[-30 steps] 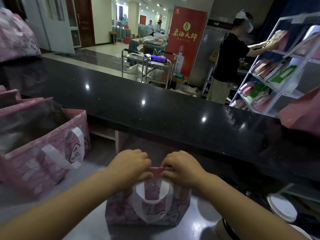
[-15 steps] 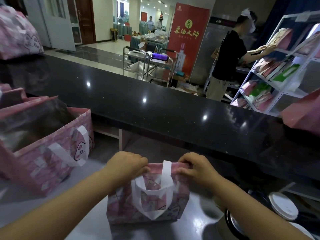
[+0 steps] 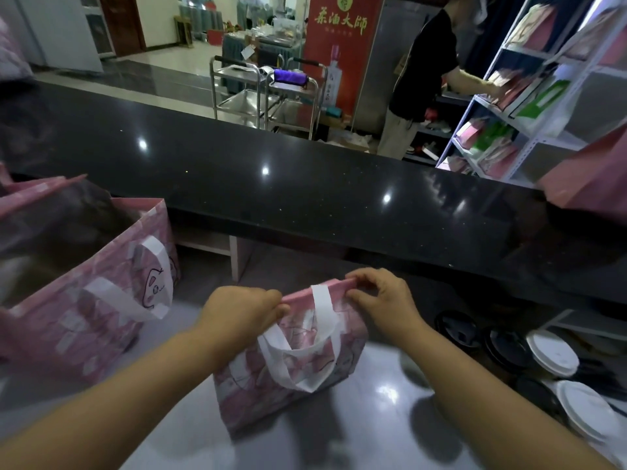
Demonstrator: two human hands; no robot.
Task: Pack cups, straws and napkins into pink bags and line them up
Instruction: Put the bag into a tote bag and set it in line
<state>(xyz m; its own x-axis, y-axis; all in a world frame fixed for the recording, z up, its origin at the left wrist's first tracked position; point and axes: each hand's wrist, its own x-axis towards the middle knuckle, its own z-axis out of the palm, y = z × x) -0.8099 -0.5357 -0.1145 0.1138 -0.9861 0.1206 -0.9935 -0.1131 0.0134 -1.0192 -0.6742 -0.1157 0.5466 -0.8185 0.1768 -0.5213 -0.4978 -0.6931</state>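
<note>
Pink bag (image 3: 291, 378) sits between both hands, low centre of view, standing on the grey steel worktop (image 3: 356, 435). Left hand (image 3: 242, 312) pinches the left end of its top rim, fingers curled. Right hand (image 3: 383, 300) pinches the right end of the same rim, thumb and fingertips on the edge. Mouth looks pressed closed between them; contents not visible.

Bag is upright, mouth up. Long axis runs left-right along the rim, right end slightly farther from the camera. Broad printed face points at the camera; white handle (image 3: 298, 361) hangs down over that face.

Left of it, apart: a larger pink bag (image 3: 84, 317) with a pig print, open top, also on the worktop. Right of the right forearm: black lids (image 3: 456, 327) and white lids (image 3: 551, 352) lying flat, near the worktop edge.

Beyond the hands a raised black stone counter (image 3: 305, 191) crosses the whole view, glossy with ceiling-light reflections. Another pink bag (image 3: 590, 178) rests on its right end, partly cut off.

Room behind: steel trolleys (image 3: 268, 93), red banner (image 3: 339, 45), white shelf rack (image 3: 529, 137) holding pink and green packs, and a person in a black shirt (image 3: 420, 72) reaching into it.
</note>
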